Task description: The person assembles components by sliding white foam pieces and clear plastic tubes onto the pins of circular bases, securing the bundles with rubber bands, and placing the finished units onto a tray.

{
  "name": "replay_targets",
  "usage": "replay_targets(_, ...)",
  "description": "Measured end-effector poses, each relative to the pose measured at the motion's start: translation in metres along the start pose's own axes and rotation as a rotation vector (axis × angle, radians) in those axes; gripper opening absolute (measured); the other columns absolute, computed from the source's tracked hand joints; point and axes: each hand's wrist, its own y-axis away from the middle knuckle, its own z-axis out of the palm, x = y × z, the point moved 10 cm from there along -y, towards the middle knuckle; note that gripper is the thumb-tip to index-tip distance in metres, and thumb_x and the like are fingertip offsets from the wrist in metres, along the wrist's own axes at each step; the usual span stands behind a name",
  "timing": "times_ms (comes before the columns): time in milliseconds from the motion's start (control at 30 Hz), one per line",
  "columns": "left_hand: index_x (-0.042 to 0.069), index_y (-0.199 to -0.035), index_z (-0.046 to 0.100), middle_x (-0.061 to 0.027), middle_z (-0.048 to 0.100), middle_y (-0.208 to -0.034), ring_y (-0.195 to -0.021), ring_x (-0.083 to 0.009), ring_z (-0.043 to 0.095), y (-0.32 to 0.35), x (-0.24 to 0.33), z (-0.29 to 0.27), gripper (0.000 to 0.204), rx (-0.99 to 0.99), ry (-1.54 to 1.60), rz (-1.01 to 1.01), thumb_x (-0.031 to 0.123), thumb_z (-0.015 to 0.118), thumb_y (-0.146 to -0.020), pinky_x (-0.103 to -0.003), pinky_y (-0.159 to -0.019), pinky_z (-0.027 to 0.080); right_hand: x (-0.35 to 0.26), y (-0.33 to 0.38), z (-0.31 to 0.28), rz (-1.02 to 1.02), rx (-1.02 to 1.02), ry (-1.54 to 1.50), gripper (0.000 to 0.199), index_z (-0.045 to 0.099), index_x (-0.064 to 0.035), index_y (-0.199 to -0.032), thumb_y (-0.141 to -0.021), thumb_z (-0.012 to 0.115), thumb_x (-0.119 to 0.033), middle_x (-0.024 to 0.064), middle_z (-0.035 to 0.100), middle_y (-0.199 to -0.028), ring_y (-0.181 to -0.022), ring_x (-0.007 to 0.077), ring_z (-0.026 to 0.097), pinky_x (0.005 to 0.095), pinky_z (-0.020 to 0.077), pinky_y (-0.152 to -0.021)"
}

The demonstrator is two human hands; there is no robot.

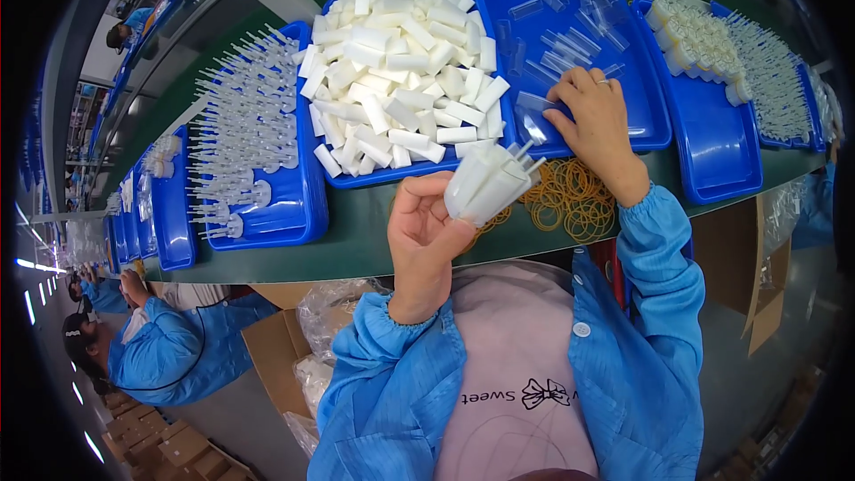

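My left hand [419, 245] is closed around the base of a cup-like bundle of white cylindrical pieces [485, 185], tilted up to the right. Thin translucent prongs stick out of its upper end. Over the near edge of a blue tray [494, 2], my right hand [598, 120] pinches a clear plastic tube [533, 104] between thumb and fingers. More clear tubes [570, 46] lie scattered in that tray. A heap of white cylinders [396, 71] fills the blue tray left of it. Just below the trays is a pile of yellow-brown rubber bands [574, 205] on the green table.
On the left, a blue tray [307, 214] carries rows of pronged white parts [245, 125]. At right stand a tray [721, 156] of cream round pieces [699, 40] and more pronged parts [770, 80]. Open cardboard boxes [276, 356] flank me; a co-worker [178, 347] sits at left.
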Motion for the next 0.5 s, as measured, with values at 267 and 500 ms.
replay_targets(267,-0.002,-0.127,0.045,-0.0099,0.046,-0.116,-0.108,-0.0192,0.053,0.005,0.024,0.009,0.058,-0.077,-0.361,0.282,-0.006,0.068,-0.074,-0.031,-0.094,0.045,0.010,0.007,-0.041,0.252,0.099,-0.781,0.017,0.059,-0.0023,-0.097,-0.081,0.061,-0.007,0.0093,0.062,-0.093,-0.084,0.0186,0.060,0.0285,0.0447,-0.074)
replay_targets(500,0.000,-0.120,0.057,-0.0099,0.044,-0.113,-0.101,-0.0181,0.051,0.013,0.035,0.016,0.053,-0.065,-0.684,0.399,-0.005,0.071,-0.070,-0.029,-0.087,0.046,-0.010,-0.001,-0.039,0.071,0.047,-0.535,0.023,0.061,-0.0027,-0.101,-0.081,0.064,-0.014,0.0119,0.062,-0.097,-0.084,0.0247,0.060,0.0329,0.0470,-0.075)
